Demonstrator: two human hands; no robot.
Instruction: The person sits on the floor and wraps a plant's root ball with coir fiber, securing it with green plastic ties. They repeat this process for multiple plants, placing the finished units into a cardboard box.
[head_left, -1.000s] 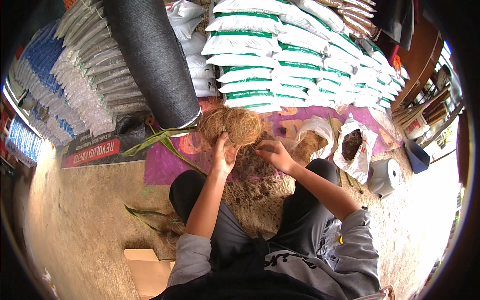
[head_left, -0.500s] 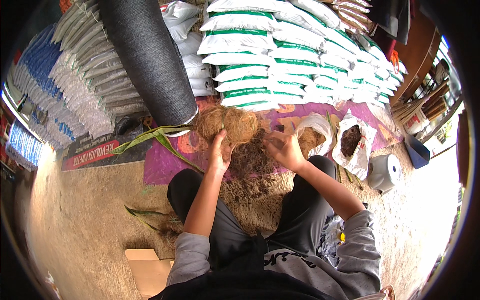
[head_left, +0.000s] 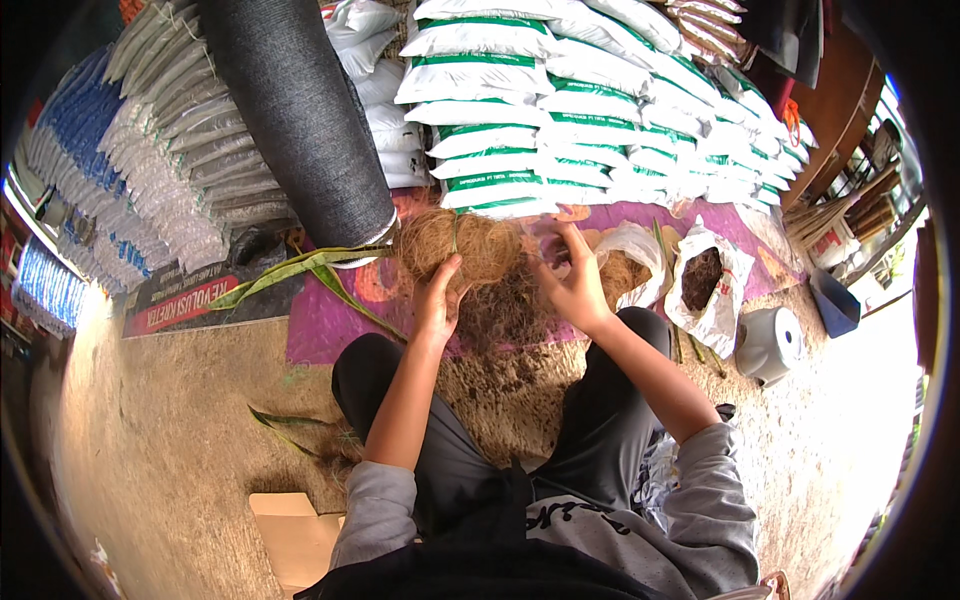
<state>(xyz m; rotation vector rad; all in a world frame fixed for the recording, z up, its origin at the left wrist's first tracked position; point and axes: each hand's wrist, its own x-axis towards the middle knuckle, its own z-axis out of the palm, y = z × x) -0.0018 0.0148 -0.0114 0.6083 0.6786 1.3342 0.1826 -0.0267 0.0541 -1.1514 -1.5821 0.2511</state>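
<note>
Left hand [head_left: 437,300] grips, fingers curled, a shaggy brown coir-fibre ball [head_left: 455,245], roundish, long axis left-right; right hand [head_left: 572,285], fingers loosely spread, pinches loose fibres beside it.

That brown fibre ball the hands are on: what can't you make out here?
- Head view: the fibre ball's underside, hidden by the left hand.
- What the right hand pinches: too small, blurred.
- Contents of the white bag: partly hidden behind the right hand.
- Grey roll's top: cut off by the frame edge.

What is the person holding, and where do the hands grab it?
A brown ball of coconut fibre. The left hand grips its lower edge; the right hand is beside it, its hold unclear.
</note>
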